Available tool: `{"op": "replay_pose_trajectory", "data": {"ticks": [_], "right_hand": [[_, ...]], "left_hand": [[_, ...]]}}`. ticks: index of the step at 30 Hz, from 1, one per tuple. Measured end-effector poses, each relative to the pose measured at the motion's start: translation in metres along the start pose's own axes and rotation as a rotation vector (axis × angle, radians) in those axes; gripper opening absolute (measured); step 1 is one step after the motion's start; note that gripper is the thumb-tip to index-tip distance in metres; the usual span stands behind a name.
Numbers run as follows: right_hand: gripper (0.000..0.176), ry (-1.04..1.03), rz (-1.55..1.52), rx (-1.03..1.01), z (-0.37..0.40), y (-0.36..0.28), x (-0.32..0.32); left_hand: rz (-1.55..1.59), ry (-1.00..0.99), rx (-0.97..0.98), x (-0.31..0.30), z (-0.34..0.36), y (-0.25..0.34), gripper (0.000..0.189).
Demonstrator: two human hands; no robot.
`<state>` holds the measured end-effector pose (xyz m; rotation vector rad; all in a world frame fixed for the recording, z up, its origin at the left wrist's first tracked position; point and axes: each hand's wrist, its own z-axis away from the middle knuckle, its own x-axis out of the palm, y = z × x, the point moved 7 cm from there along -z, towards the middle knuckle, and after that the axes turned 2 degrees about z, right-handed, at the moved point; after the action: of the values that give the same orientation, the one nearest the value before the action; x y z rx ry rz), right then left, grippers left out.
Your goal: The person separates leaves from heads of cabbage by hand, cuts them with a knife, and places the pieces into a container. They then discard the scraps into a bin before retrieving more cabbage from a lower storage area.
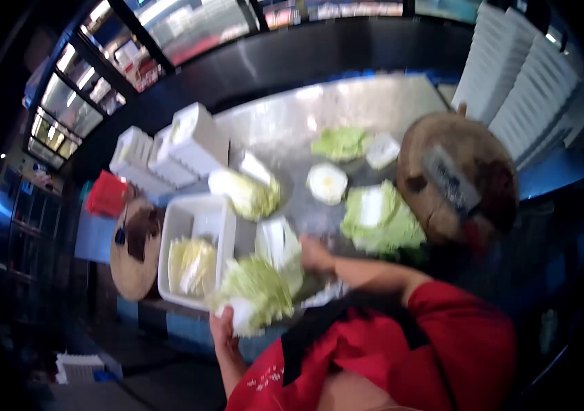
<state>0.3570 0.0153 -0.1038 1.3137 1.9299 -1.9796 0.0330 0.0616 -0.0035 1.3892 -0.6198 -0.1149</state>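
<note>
My left hand (223, 329) is closed on the white base of a bunch of pale green napa cabbage leaves (258, 288), near the table's front edge. Beside it, my right hand (316, 253) is curled at the edge of a broad white-ribbed cabbage leaf (280, 241); blur softens its fingers. To the left of the leaves stands a white plastic tub (226, 236) with a yellowish piece of cabbage (191, 265) inside. Behind them lies a whole napa cabbage (247, 192). A cut cabbage base (327, 183) and a stack of loose leaves (381, 217) lie farther right.
At right, a cleaver (449, 179) rests on a round wooden chopping block (421, 144). Tall stacks of white baskets (504, 65) stand behind it. More white containers (193, 144), a red item (107, 194) and a second round block (128, 267) are at left.
</note>
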Motion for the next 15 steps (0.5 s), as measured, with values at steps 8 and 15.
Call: {"op": "replay_pose_trajectory", "data": {"ticks": [8,15], "right_hand": [[0.039,-0.297,0.209,0.461,0.017,-0.026,-0.041],[0.022,-0.102,-0.529,0.713,0.044,0.017,0.073]], "left_hand": [[0.106,0.302,-0.310,-0.064,0.078,-0.058,0.047],[0.144,0.341,-0.492,-0.094,0.107,-0.088,0.049]]}}
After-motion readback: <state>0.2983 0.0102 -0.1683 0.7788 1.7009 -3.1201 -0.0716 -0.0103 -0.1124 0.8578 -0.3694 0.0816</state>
